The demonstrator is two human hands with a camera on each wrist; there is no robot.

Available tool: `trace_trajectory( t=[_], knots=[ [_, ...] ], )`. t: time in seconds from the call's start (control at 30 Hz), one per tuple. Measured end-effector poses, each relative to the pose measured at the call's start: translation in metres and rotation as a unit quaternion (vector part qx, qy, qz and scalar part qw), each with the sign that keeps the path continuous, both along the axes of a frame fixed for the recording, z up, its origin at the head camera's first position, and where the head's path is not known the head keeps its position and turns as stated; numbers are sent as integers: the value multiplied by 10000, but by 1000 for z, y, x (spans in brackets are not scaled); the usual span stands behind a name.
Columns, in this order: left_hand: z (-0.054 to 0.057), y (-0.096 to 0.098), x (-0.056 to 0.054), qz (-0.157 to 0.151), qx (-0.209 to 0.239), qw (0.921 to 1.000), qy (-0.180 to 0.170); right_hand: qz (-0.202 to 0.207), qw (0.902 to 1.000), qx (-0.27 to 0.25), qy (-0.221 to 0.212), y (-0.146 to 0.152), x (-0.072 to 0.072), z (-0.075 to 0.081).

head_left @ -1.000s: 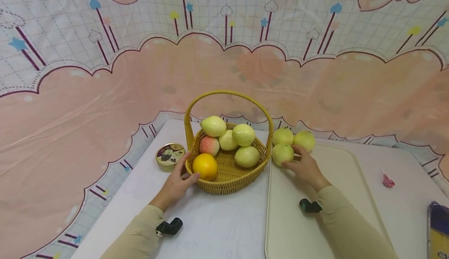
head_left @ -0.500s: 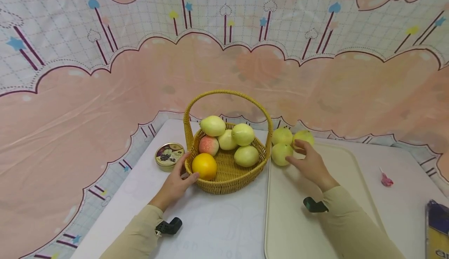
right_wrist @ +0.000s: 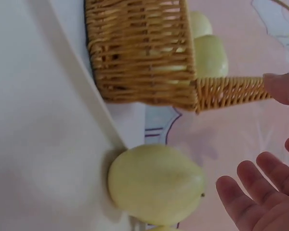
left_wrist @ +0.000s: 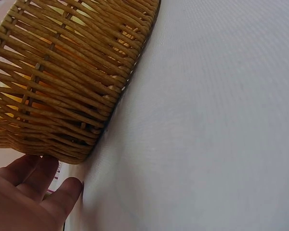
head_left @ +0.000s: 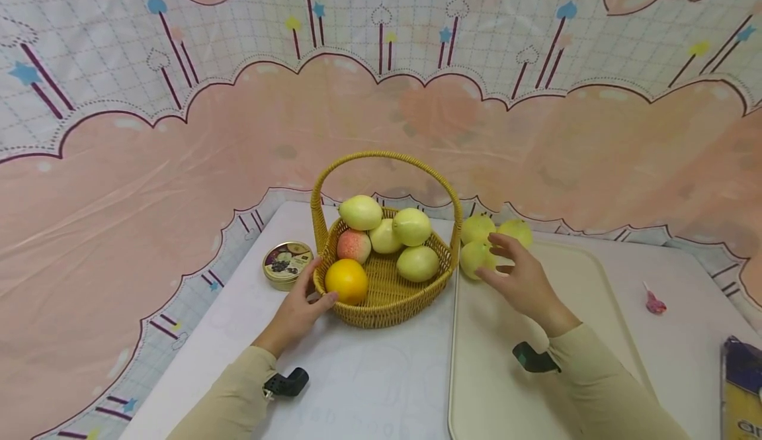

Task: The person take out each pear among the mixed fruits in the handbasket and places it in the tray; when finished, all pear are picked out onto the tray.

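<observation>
My left hand (head_left: pixel 296 311) holds the left rim of a woven basket (head_left: pixel 381 317), thumb near the rim and fingers along the outside. In the left wrist view, fingertips touch the wicker wall (left_wrist: pixel 62 82). Inside lie an orange (head_left: pixel 346 282), a pinkish peach (head_left: pixel 354 247) and several pale green fruits (head_left: pixel 418 264). My right hand (head_left: pixel 524 284) hovers with fingers spread, holding nothing. Nearest it is a pale green, pear-like fruit (head_left: pixel 474 259), with two similar ones (head_left: pixel 478 228) behind. In the right wrist view, that front fruit (right_wrist: pixel 154 185) sits apart from the fingers.
A cream tray (head_left: pixel 494 387) lies under my right arm. A round tin (head_left: pixel 288 264) stands left of the basket. A pink-wrapped lollipop (head_left: pixel 655 304) and a blue-and-yellow packet (head_left: pixel 741 387) lie at the right. A patterned curtain (head_left: pixel 369 109) hangs behind the white table (head_left: pixel 369 367).
My right hand has let go of the front pear-like fruit and drawn back to the right, lifting slightly. The left hand and the basket have stayed in place.
</observation>
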State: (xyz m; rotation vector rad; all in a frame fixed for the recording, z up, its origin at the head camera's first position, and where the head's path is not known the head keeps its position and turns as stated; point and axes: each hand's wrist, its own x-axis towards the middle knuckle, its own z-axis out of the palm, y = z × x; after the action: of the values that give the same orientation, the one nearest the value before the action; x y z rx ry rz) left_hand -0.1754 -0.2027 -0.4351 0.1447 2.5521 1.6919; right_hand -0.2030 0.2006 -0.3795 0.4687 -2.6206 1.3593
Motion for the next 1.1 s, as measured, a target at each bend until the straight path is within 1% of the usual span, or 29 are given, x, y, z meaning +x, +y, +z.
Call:
trace_trajectory(
  t=[0.17, 0.37, 0.5, 0.63, 0.77, 0.9, 1.0, 1.1],
  knots=[
    [0, 0, 0, -1, -12, 10000, 9, 236, 9992, -66, 327, -10, 8, 8],
    [-1, 1, -1, 22, -12, 10000, -19, 455, 9957, -279, 750, -27, 20, 16],
    [-1, 1, -1, 17, 15, 10000, -6, 641, 9914, -422, 1061, -39, 21, 15],
    [-1, 1, 0, 16, 21, 10000, 8, 893, 9863, -435, 1314, -51, 20, 15],
    [-1, 1, 0, 39, -3, 10000, -5, 1064, 9853, -300, 1300, -63, 19, 13],
    [-1, 2, 0, 56, 14, 10000, -20, 1132, 9853, -240, 1255, -74, 16, 10],
    [-1, 2, 0, 58, 20, 10000, -21, 1135, 9852, -252, 1257, -81, 12, 9],
    [-1, 2, 0, 63, 8, 10000, -16, 1028, 9879, -155, 1155, -89, 6, 9]
  ],
)
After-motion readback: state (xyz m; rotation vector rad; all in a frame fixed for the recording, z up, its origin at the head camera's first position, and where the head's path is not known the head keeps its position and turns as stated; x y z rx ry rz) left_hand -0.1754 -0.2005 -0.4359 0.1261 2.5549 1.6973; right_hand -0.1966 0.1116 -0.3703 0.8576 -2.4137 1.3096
